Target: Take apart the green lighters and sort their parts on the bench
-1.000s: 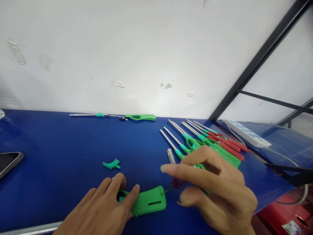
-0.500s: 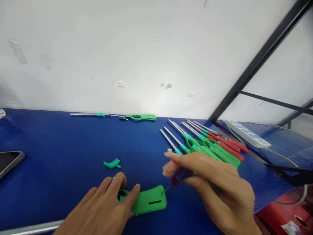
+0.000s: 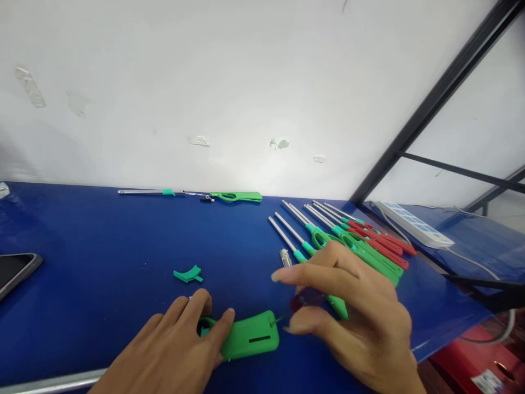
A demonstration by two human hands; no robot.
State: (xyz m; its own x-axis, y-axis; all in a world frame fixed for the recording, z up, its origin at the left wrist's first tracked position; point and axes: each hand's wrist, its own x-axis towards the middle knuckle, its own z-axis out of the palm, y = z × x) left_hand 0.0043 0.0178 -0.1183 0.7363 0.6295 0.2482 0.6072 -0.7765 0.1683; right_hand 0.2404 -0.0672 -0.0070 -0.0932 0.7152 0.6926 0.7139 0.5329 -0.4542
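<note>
A green lighter handle (image 3: 252, 336) with a dark slot lies flat on the blue table, its rounded end toward the right. My left hand (image 3: 176, 339) is closed on its left part, thumb and fingers pressing it down. Just right of the handle, my right hand (image 3: 348, 306) curls its fingers round a tool with a dark and red handle (image 3: 305, 299); a thin shaft runs from it to the hole at the handle's end. Left of the handle rests a loose teal trigger piece (image 3: 188, 274). A small clear part (image 3: 286, 257) lies behind my right hand.
Several green and red lighters (image 3: 381, 262) lie in a row at the right. A lighter in parts (image 3: 241, 197) is by the wall. A phone (image 3: 18, 271) sits at the left, a metal tube (image 3: 61, 381) at the lower left, a power strip (image 3: 418, 227) at the far right.
My right hand's fingers have shifted and spread round the tool, with the index finger raised. The clear part behind them shows more. My left hand and the green handle have stayed put.
</note>
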